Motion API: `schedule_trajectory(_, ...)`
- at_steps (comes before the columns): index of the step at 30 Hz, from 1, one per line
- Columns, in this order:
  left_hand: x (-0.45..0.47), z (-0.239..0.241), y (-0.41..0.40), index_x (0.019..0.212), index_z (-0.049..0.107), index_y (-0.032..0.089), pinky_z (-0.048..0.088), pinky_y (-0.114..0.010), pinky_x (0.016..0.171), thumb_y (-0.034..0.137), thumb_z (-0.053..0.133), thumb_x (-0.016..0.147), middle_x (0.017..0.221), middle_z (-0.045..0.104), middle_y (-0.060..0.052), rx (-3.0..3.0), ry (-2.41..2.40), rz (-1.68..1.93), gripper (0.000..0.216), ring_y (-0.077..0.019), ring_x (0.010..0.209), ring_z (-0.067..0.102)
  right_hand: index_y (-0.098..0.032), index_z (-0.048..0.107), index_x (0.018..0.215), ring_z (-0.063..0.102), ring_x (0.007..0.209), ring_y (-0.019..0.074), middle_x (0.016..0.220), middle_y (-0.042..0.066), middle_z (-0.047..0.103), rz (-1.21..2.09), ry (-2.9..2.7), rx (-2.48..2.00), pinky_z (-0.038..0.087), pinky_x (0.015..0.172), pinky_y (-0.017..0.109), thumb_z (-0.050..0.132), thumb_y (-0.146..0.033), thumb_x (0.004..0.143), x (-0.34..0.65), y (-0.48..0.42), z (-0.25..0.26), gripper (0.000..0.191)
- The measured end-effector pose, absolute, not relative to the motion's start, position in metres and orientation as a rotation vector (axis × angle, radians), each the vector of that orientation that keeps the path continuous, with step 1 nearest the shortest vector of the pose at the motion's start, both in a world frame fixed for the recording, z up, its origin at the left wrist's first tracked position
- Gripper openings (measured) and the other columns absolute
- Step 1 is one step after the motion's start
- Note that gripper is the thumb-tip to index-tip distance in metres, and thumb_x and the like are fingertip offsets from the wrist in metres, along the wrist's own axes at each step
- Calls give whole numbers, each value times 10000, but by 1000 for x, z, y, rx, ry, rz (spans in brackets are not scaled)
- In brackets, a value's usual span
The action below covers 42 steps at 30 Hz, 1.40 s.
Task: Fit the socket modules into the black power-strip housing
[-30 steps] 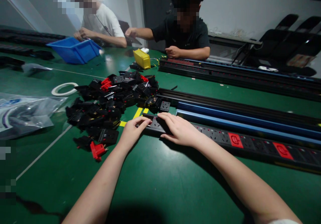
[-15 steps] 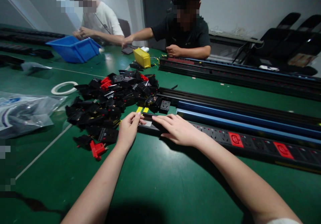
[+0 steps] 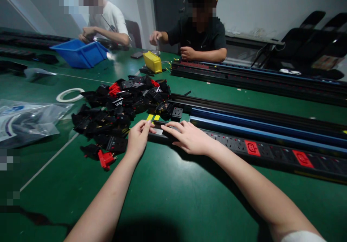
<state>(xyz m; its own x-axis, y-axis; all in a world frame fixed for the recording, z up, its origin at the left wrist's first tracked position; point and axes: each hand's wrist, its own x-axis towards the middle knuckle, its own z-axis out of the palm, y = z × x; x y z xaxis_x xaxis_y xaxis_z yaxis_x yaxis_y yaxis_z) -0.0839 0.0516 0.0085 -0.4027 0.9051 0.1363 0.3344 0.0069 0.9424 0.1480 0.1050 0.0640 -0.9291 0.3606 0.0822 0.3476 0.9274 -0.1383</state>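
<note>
A long black power strip [image 3: 226,142] with several sockets, two of them red, runs from the middle of the table to the right. My left hand [image 3: 138,135] is closed round its left end, thumb and fingers pinched together there. On top of the strip, just right of that end, my right hand [image 3: 191,137] lies with its fingers stretched out. A pale label [image 3: 159,132] shows between the hands. Close to my left hand is a heap of loose black socket modules [image 3: 116,115], with a red module [image 3: 105,159] at its near edge.
Blue rails [image 3: 217,117] and black rails lie behind the strip. A white tape ring [image 3: 70,95] and a plastic bag [image 3: 29,121] are at left. Beyond stand a blue bin [image 3: 81,54] and a yellow box [image 3: 153,62]. Two people sit across the table.
The power strip and my right hand have shifted slightly left. Across the table, the dark-sleeved person's reaching hand has lifted and drawn back from the tabletop.
</note>
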Motion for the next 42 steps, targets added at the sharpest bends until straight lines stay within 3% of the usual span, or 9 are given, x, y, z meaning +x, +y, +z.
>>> schedule_trajectory(5, -84, 9, 51, 805, 675, 203, 464, -282, 722, 501, 541, 921, 691, 696, -11, 1314, 1799, 1375, 346, -186, 704, 639, -286, 252, 1620, 528, 1096, 316, 1686, 25, 263, 99, -3040, -532, 485, 911, 501, 414, -330, 1026, 147, 104, 64, 617)
schedule_trajectory(10, -83, 11, 50, 801, 680, 200, 455, -278, 718, 485, 544, 925, 691, 701, -6, 1332, 1828, 1367, 339, -179, 700, 633, -288, 270, 1616, 525, 1133, 329, 1677, -8, 285, 110, -3053, -543, 469, 942, 505, 400, -327, 1029, 146, 104, 64, 602)
schedule_trajectory(16, -82, 11, 50, 805, 681, 200, 461, -279, 736, 485, 547, 930, 690, 697, -1, 1324, 1819, 1368, 339, -180, 707, 642, -268, 310, 1598, 529, 1145, 327, 1661, 28, 332, 127, -3047, -539, 462, 930, 486, 414, -326, 1027, 145, 104, 65, 583)
schedule_trajectory(20, -82, 11, 50, 799, 681, 198, 452, -272, 719, 485, 550, 929, 689, 696, -1, 1332, 1829, 1355, 341, -176, 699, 635, -227, 435, 1513, 542, 1096, 299, 1606, 68, 426, 133, -3015, -536, 459, 916, 453, 456, -334, 1020, 143, 105, 66, 505)
schedule_trajectory(29, -81, 14, 49, 790, 680, 182, 430, -250, 692, 448, 546, 937, 682, 698, 6, 1354, 1868, 1329, 332, -158, 684, 619, -174, 585, 1187, 555, 986, 251, 1270, 112, 634, 88, -2949, -560, 446, 806, 369, 565, -334, 974, 141, 106, 59, 267)
schedule_trajectory(33, -82, 10, 50, 802, 683, 184, 450, -258, 714, 452, 556, 937, 685, 697, 1, 1316, 1844, 1375, 326, -160, 692, 632, -170, 594, 1105, 566, 950, 238, 1148, 115, 643, 66, -2936, -605, 444, 781, 355, 554, -353, 982, 142, 105, 58, 224)
schedule_trajectory(42, -85, 4, 53, 914, 657, 176, 470, -247, 625, 443, 540, 950, 762, 679, -25, 1182, 1785, 1529, 293, -143, 652, 607, -154, 629, 1092, 539, 1124, 285, 1180, 137, 636, -13, -2988, -604, 463, 859, 386, 526, -340, 1007, 143, 101, 56, 229)
